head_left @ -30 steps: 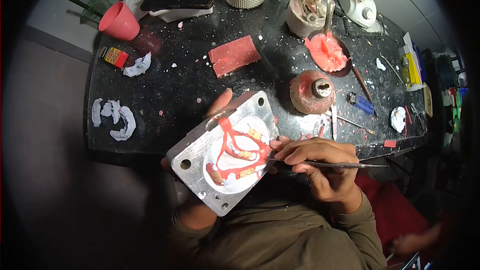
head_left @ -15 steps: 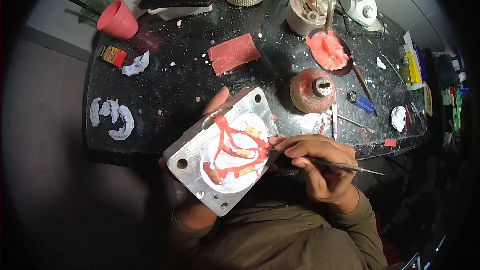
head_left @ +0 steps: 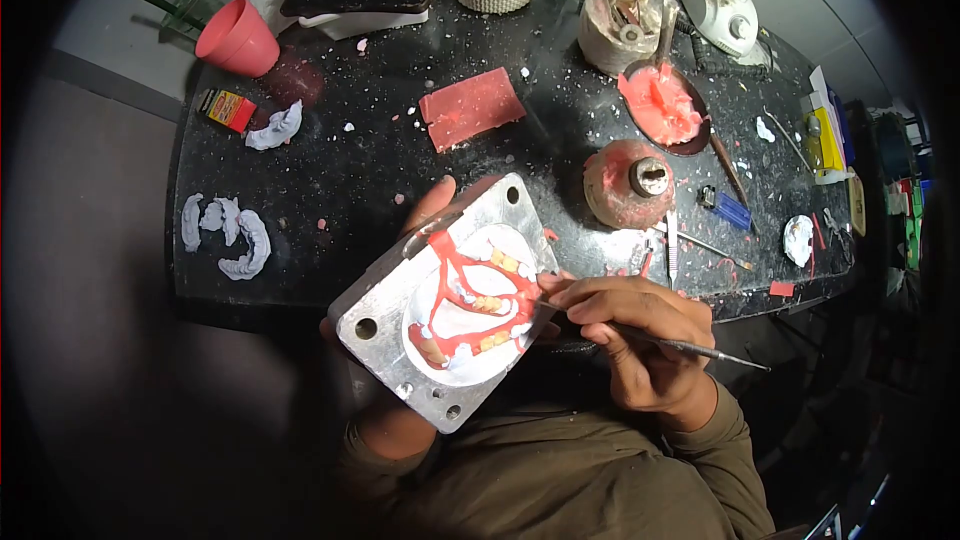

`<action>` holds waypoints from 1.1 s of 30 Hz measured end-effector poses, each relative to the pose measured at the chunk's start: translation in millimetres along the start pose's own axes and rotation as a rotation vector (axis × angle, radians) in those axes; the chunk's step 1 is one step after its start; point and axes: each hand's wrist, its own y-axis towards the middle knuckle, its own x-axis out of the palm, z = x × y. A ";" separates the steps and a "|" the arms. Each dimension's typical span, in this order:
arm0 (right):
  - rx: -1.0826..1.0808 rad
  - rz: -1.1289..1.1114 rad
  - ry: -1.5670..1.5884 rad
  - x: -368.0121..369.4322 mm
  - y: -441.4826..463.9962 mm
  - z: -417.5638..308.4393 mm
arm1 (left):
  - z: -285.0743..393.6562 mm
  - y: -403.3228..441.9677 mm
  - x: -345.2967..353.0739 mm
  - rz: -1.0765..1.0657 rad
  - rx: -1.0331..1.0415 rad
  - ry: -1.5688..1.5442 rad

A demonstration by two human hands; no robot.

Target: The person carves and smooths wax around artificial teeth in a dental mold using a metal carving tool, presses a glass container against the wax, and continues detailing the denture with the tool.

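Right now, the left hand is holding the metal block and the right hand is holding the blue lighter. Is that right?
Not quite. The right hand is holding a thin tool, not the blue lighter, which lies on the table. The head view shows this. The left hand is holding the metal block, as you said.

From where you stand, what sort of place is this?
Probably a dental workshop. A metal block holds tooth-like pieces among red wax-like strips; a whitish arch-shaped piece and a reddish wax-like sheet lie on the dark bench.
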 end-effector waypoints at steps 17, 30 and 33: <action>0.008 0.023 0.022 1.8 -0.9 -1.0 | -11.6 2.1 21.9 0.065 -0.011 -0.023; -0.025 -0.018 0.121 -5.9 2.6 3.9 | -12.1 -10.9 -0.7 0.042 0.265 0.077; -0.051 -0.059 0.070 -8.1 9.3 1.5 | -10.2 -22.1 -2.0 0.046 0.391 0.167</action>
